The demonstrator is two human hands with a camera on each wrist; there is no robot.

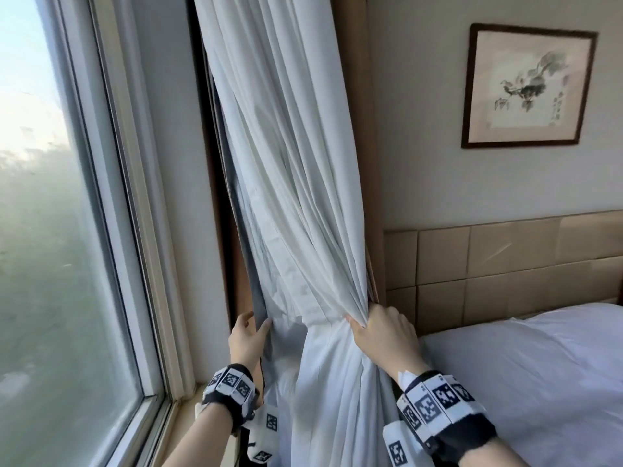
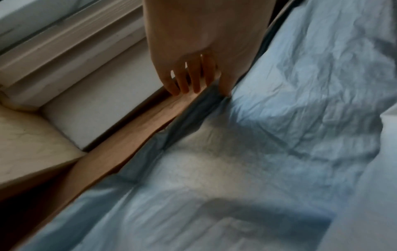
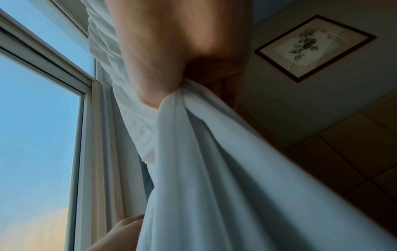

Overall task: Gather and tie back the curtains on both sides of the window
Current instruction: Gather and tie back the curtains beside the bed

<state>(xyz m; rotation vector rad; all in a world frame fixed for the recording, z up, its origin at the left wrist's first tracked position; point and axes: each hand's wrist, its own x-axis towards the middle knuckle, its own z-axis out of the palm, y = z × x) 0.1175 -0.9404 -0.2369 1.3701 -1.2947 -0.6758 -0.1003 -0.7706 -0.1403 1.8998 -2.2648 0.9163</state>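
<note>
**Right-side curtain bunched in right hand; left hand at its window edge; no tie seen**

Head view: The white curtain [image 1: 286, 163] hangs between the window [image 1: 67, 197] and the wall, beside the bed [image 1: 539, 365]. The right hand [image 1: 384, 332] is clamped round a bunch of folds at about sill height, pulling them toward the wall, which is why the cloth narrows to a waist there and fans out above and below. The left hand [image 1: 247, 338] is at the curtain's window-side edge, thumb on one side and fingers on the other of a darker grey lining edge [image 1: 242, 251], apparently pinching it to bring the loose edge into the bundle. The hands are apart, one at each side of the curtain. A framed picture [image 1: 526, 85] hangs on the wall.

Left wrist view: The fingers [image 2: 187, 81] run fairly straight along a wooden strip [image 2: 128, 129], thumb on the cloth side. The picture is blurred, so I cannot confirm the grip here.

Right wrist view: Cloth gathers into the closed fist [image 3: 171, 68] and spills below it, consistent with a firm hold.

Judgement: gathering is under way, tying is not begun, and no tie-back is visible.
</note>
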